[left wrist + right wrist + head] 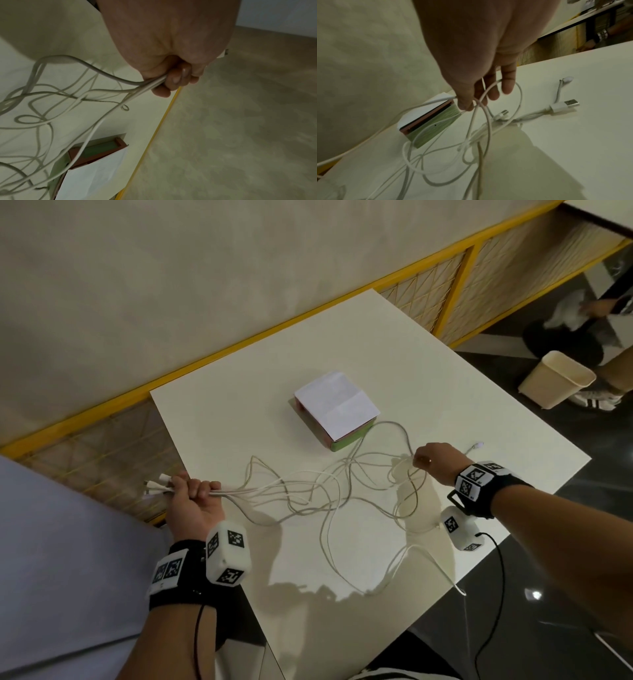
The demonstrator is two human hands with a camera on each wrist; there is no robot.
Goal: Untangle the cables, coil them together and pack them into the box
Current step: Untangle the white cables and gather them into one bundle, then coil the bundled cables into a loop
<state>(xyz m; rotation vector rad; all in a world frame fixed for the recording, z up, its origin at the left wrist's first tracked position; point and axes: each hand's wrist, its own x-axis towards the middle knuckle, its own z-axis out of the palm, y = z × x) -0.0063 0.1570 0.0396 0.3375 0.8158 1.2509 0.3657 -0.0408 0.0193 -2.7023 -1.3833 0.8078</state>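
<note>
Nearest, the left hand [191, 501] is fisted round a gathered bundle of white cables [308, 491], their plug ends [157, 482] sticking out behind the knuckles at the table's left edge. Holding one set of ends together likely gives the strands a fixed anchor, so the loose lengths can be drawn out straight from there. Across from it, the right hand [433, 460] pinches a loop or two of the same cables between thumb and fingers, lifted just off the white table [462, 392] (apparently teasing one strand clear of the crossing loops).

Between the hands the strands still cross and loop over one another, and one loop trails off the near edge. A USB plug [570, 104] and a small round connector [567, 79] lie loose beyond the right hand.

Farther on stands the box [346, 440], green and pink sided, with a white sheet of paper [335, 405] lying over its top; that cover would need moving before packing. A beige bin [555, 380] stands on the floor beyond the table.
</note>
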